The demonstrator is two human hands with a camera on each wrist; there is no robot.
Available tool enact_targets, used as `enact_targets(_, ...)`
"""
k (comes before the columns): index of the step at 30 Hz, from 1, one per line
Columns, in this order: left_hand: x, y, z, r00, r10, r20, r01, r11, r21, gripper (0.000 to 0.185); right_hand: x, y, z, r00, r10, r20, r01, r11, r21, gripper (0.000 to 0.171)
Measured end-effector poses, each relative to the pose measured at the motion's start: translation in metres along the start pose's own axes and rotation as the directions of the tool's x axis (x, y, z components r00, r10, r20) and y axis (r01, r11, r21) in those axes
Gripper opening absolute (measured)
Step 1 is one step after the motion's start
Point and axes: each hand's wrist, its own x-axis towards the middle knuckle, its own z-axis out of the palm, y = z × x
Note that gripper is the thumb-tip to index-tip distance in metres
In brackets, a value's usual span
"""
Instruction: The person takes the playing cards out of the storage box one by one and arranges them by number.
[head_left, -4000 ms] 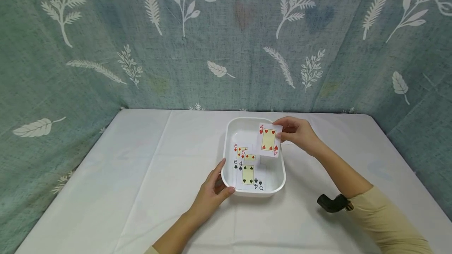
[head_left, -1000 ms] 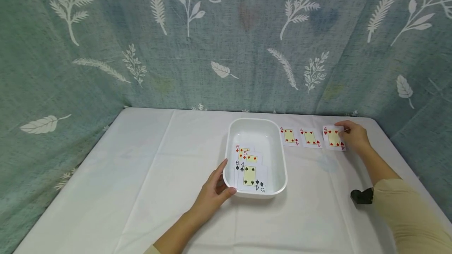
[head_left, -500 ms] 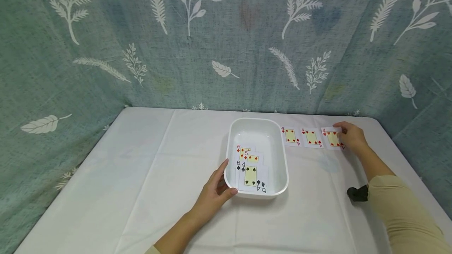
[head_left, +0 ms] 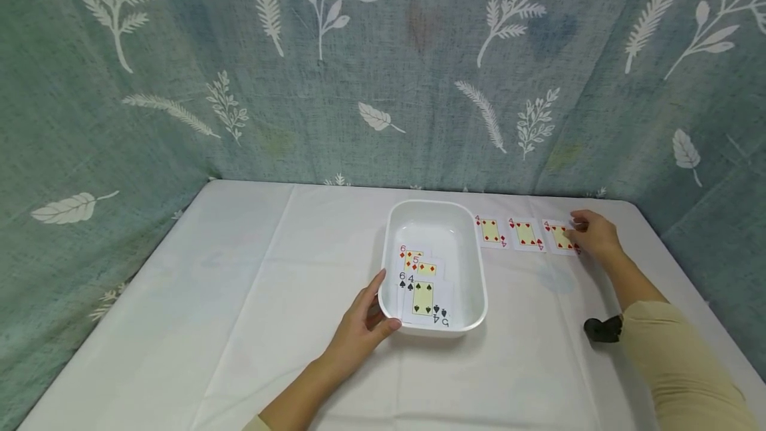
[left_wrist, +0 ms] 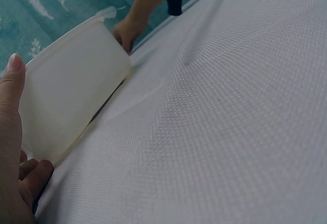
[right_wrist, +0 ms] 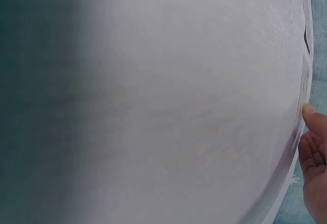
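Note:
My left hand (head_left: 358, 331) grips the near left corner of a white tray (head_left: 481, 285), thumb by the rim and fingers at the side. The left wrist view shows the tray's outer wall (left_wrist: 71, 91) with the thumb beside it. Several playing cards (head_left: 423, 298) lie inside, spades overlapping diamonds. Three red fours lie in a row to the tray's right: a left card (head_left: 491, 231), a middle card (head_left: 526, 234) and a right card (head_left: 556, 238). My right hand (head_left: 598, 238) has its thumb on the right card, fingers loosely bent; the hand covers that card's right edge.
A white cloth covers the table (head_left: 287, 271). A patterned green curtain (head_left: 323, 118) hangs along the back and both sides. A black wrist-worn device (head_left: 603, 329) sits by the right sleeve (head_left: 670, 344).
My right hand has carried a four of hearts from over the tray to the row's right end and laid it flat. Its fingers have since loosened and shifted slightly. The left hand stays on the tray.

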Motion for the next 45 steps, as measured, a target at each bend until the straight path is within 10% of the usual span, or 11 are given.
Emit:
enact_targets(23,-0.002,-0.002,0.001,1.000,0.004,0.008,-0.004,1.000,0.016,0.082,-0.027,-0.044,-0.002,0.970,-0.240,0.046,0.234,0.966,0.115,0.053)
enact_targets(45,0.000,-0.002,0.001,1.000,0.014,0.000,-0.014,0.999,0.029,0.081,-0.066,-0.121,0.015,0.829,-0.555,0.065,0.530,0.817,0.227,0.051)
